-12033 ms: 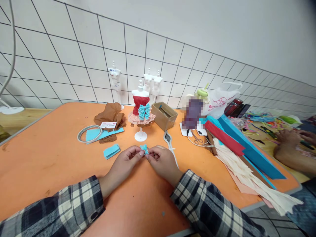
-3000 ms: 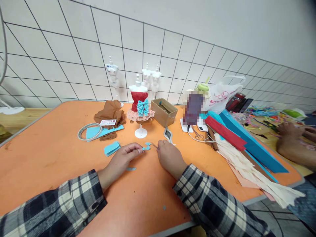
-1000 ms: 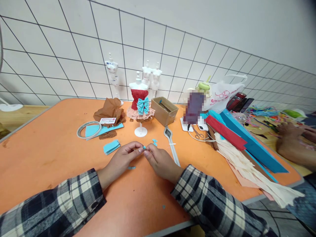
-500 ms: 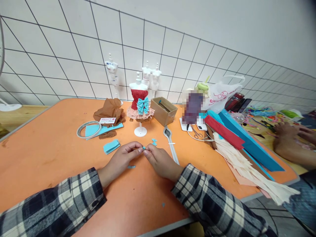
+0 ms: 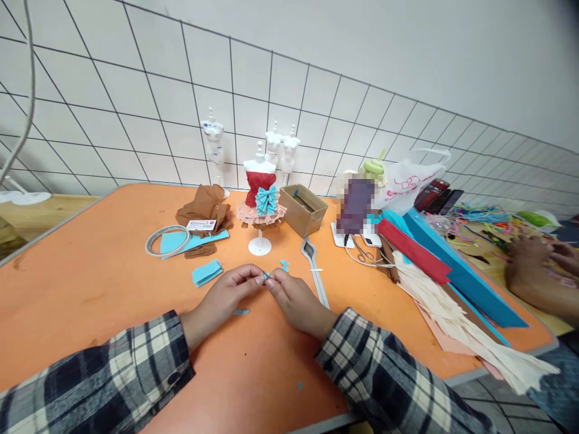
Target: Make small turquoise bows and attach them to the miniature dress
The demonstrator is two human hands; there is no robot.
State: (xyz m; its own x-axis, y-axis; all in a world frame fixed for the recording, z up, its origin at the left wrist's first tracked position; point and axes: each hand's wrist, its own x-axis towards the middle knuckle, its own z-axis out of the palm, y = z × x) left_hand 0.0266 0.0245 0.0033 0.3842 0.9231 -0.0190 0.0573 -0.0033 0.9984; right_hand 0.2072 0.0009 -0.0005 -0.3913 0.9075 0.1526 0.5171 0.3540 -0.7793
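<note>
My left hand (image 5: 233, 293) and my right hand (image 5: 296, 298) meet over the middle of the orange table, thumbs and forefingers pinched together. Between the fingertips shows a tiny piece of blue crepe paper (image 5: 266, 276), mostly covered by the fingers. Just beyond my right hand lies a small blue paper bow (image 5: 284, 265). A folded blue paper stack (image 5: 207, 273) sits beyond my left wrist, and a thin blue scrap (image 5: 242, 312) is under the hands. Behind them stands a mini mannequin (image 5: 260, 181) in a red top, a ruffled pink skirt and a blue bow.
A cardboard box (image 5: 304, 211) and bare mannequins (image 5: 281, 147) stand at the back. Left are a tape roll (image 5: 151, 246) and brown crepe paper (image 5: 203, 205); right are scissors (image 5: 363, 253), a grey strap tool (image 5: 316, 277) and long paper strips (image 5: 425, 295). Another person's hands (image 5: 534, 256) work at far right.
The view has tilted and shifted slightly, so the scene sits a little lower and to the right. Both hands stay pinched together, with less of the blue piece showing between the fingertips.
</note>
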